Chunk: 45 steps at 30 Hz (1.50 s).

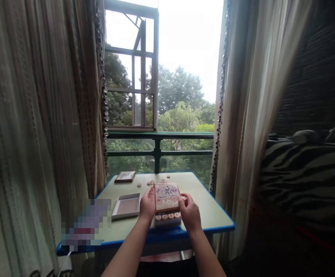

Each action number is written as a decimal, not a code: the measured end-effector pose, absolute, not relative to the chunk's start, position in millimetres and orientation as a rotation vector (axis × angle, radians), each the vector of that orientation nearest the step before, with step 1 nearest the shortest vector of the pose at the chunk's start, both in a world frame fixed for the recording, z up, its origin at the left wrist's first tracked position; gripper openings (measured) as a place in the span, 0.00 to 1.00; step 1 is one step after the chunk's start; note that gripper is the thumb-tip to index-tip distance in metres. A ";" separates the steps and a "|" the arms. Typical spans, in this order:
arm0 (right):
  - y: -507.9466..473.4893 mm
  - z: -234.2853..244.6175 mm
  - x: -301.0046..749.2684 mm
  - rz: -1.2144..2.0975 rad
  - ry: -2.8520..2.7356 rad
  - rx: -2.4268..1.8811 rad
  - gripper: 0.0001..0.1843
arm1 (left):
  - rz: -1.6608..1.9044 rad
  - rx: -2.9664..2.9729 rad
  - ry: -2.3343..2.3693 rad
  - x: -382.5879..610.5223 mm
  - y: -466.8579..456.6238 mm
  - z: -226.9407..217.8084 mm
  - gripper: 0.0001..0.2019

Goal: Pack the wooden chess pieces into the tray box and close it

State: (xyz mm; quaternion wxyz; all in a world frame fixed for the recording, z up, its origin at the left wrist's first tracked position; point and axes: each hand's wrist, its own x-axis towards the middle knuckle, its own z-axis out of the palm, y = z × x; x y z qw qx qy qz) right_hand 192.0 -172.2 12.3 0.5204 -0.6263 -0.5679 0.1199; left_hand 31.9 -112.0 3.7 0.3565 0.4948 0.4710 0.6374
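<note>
Wooden game box held between two hands at the near edge of a green tabletop.

Pale green tabletop carries, from the left, an empty grey tray; beside it the left hand grips the left side of the lidded box, and the right hand clasps its right side. Its long axis runs away from the person, the printed lid facing up, tilted. Round wooden pieces show in a row at its near end. Loose pieces lie well beyond.

Both forearms are bare to the elbow, with no sleeves, and the left hand and right hand are ungloved.
</note>
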 end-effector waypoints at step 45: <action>-161.9 -19.7 194.6 0.116 -1.737 -1.811 0.17 | 1.169 1.745 1.955 26.2 -101.5 -37.4 0.17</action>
